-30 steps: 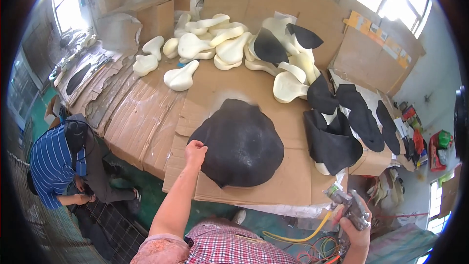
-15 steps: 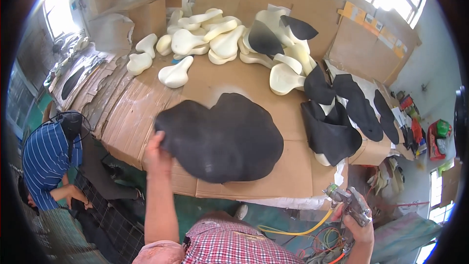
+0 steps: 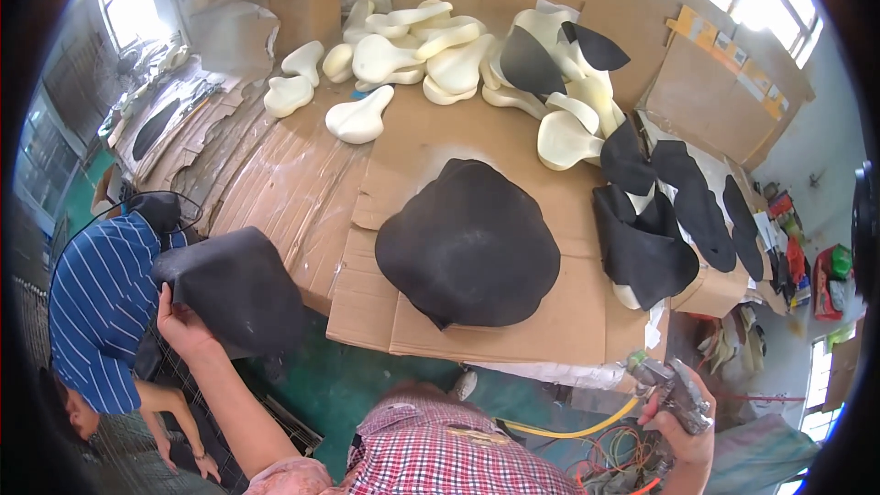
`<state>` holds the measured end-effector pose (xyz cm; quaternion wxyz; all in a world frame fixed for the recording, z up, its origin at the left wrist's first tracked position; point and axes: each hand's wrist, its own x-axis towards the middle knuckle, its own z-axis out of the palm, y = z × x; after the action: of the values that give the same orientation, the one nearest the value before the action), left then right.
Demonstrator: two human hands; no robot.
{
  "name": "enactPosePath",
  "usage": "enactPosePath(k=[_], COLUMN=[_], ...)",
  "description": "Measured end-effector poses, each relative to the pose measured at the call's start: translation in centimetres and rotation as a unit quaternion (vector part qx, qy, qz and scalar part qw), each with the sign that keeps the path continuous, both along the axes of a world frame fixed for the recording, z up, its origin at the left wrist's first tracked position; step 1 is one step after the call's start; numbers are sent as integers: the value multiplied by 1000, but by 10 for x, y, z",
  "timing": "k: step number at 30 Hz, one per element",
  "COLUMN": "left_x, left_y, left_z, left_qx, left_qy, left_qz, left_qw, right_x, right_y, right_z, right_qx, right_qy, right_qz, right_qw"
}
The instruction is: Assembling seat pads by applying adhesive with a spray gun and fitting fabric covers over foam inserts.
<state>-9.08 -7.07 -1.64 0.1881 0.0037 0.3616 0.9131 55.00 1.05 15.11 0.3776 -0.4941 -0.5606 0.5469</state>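
Head view: the left hand (image 3: 186, 328) holds a black sheet (image 3: 240, 289) out past the left front edge of the bench (image 3: 357, 316), fingers closed on the sheet's left margin; taking it there probably leaves most of its face untouched, and the rest reaches out to the right of the grip, off the bench. A second sheet (image 3: 467, 247) lies spread on the bench's cardboard, straight in front of the person and touched by neither hand, likely placed there because both arms can reach it easily. The right hand (image 3: 687, 431) has its fingers wrapped around what looks like a spray gun (image 3: 667, 389), just off the bench's front, which seems to hold it clear of the second sheet. A yellow hose (image 3: 568, 434) curves in front of the bench, probably so that it does not drag across the work. Pale seats (image 3: 360, 117) are heaped along the back, many overlapping, as if to save room. At the right, a folded cover (image 3: 646, 252) sits over a lone seat (image 3: 626, 297), perhaps for support, with dark pieces (image 3: 701, 220) beside it. At the left, near the held sheet, a co-worker (image 3: 105, 298) bends low, both hands down over something dark.
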Motion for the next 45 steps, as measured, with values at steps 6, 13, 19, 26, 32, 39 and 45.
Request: enactPosePath(k=[6,13,19,26,32,39,45], left_x=[-19,-24,-17,-34,-34,31,-7], left_y=[-30,-32,-71,-109,-143,-78,-94], left_z=[-2,-50,-45,-56,-46,19,1], left_qx=[2,-25,-38,-45,-85,-98,-95], left_qy=[-8,-11,-100,-60,-32,-76,-72], left_qz=[22,90,40,45,109,52,136], left_qw=[1000,996,993,996,990,991,984], right_x=[-1,-40,-52,-89,-90,-47,-32], right_y=[-23,-18,80,185,233,274,160], right_z=[12,-16,-125,-259,-297,-281,-130], right_qx=[2,26,90,256,239,227,47], right_qy=[-137,-44,-179,-383,-373,-445,-42], right_qz=[23,-17,-159,-227,-207,-209,-45], right_qw=[990,999,967,858,872,841,997])
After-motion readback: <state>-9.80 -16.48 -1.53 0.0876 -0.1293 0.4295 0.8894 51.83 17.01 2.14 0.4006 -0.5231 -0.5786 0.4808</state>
